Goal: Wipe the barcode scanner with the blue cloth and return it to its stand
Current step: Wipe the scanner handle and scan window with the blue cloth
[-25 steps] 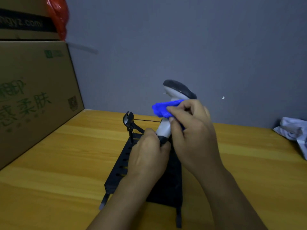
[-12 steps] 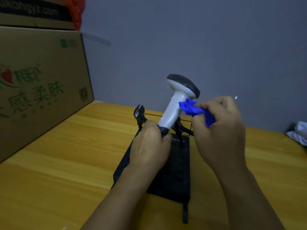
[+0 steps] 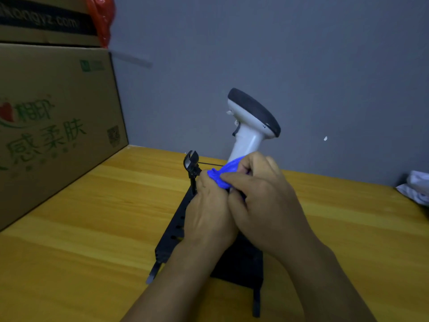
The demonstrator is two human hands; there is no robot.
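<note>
A white barcode scanner [image 3: 249,126] with a dark head stands upright, tilted a little to the right, above a black stand [image 3: 176,225] on the wooden table. My left hand [image 3: 209,214] grips the bottom of its handle. My right hand [image 3: 262,203] pinches a bunched blue cloth [image 3: 221,175] against the lower handle, just above my left hand. The stand's black clip post [image 3: 191,165] rises left of my hands. Both hands hide the handle's lower end and much of the stand.
A large printed cardboard box [image 3: 53,126] fills the left side, with a red plastic bag [image 3: 102,17] on top. Crumpled white material [image 3: 417,187] lies at the table's [image 3: 104,205] right edge. A grey wall closes the back.
My right hand has carried the blue cloth from the scanner's neck down the handle until it sits against my left hand. The scanner's head is now uncovered.
</note>
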